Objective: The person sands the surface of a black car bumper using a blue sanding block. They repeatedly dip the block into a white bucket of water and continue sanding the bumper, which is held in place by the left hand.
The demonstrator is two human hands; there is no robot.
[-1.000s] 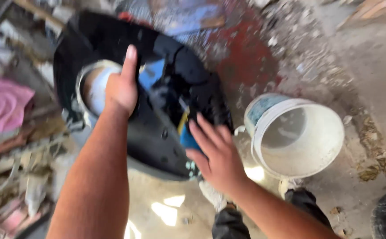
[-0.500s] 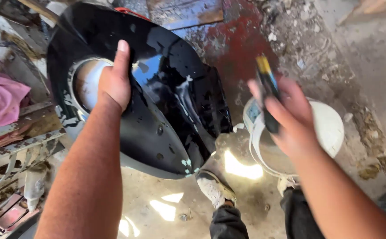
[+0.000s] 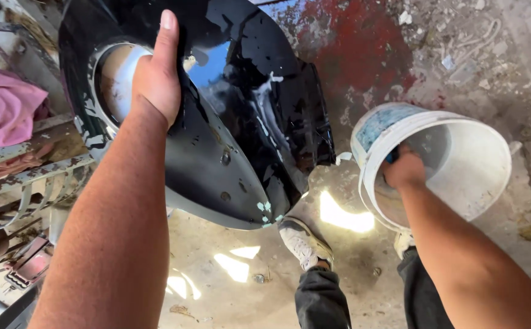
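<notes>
My left hand (image 3: 155, 76) grips a glossy black vehicle panel (image 3: 235, 140) at the rim of its round opening and holds it tilted above the floor. The panel is wet and streaked with white foam. My right hand (image 3: 402, 170) reaches down inside a white plastic bucket (image 3: 478, 164) to the right of the panel. It is closed around a small blue item (image 3: 392, 155), most of which is hidden by the fingers and the bucket wall.
A rusty metal rack (image 3: 15, 176) with a pink cloth (image 3: 3, 116) stands at the left. My grey shoe (image 3: 302, 244) stands on the dusty concrete floor below the panel. A red paint stain (image 3: 363, 49) and rubble lie beyond.
My right hand left the panel's surface, lifted the blue item, then went down into the white bucket. My left hand has kept its hold on the panel.
</notes>
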